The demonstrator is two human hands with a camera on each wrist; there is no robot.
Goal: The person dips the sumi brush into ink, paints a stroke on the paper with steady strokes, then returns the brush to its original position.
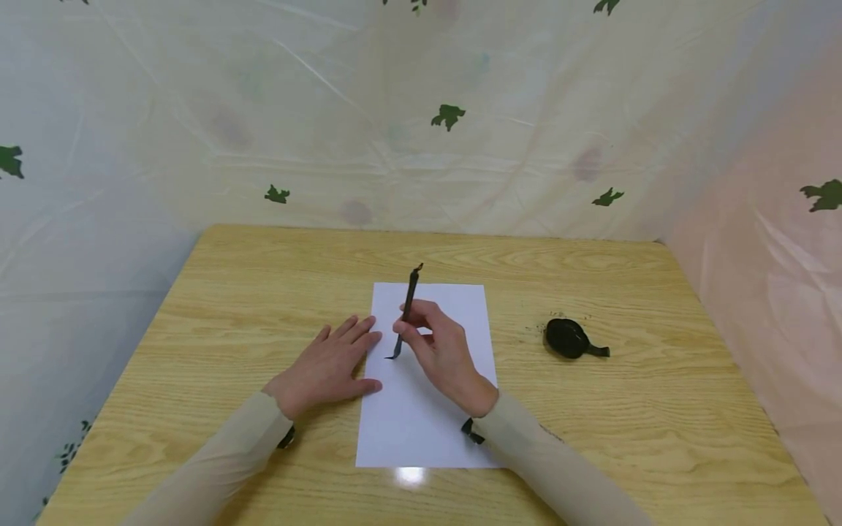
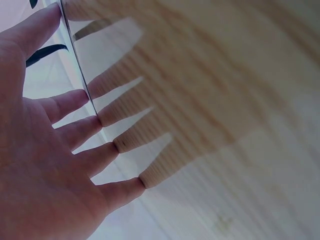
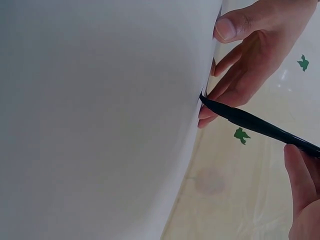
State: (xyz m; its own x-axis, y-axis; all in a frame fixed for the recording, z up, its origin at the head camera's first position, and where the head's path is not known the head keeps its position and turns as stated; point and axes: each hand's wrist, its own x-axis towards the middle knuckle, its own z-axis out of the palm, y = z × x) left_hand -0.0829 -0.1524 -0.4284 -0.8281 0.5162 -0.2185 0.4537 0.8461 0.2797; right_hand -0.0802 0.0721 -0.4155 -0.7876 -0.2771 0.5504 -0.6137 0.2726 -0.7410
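We rest our left hand (image 1: 329, 371), fingers straight and spread, across the left edge of the white paper (image 1: 408, 427). On the paper's left part, a thin dark line (image 1: 389, 358) meets the dark brush (image 1: 410, 292) we pinch in our right hand (image 1: 449, 358). Right of the paper sits a black handled dish (image 1: 567, 338).

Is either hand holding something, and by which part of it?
The right hand pinches a brush by its handle, above the bristles; the left hand holds nothing.

Paper (image 1: 411, 427) plain white; brush (image 1: 411, 290) and right-side dish (image 1: 566, 338) black; table (image 1: 230, 292) yellow-tan, wood-grained; far cloth (image 1: 342, 124) cream, dark-green motifs (image 1: 449, 116); sleeves (image 1: 220, 460) beige.
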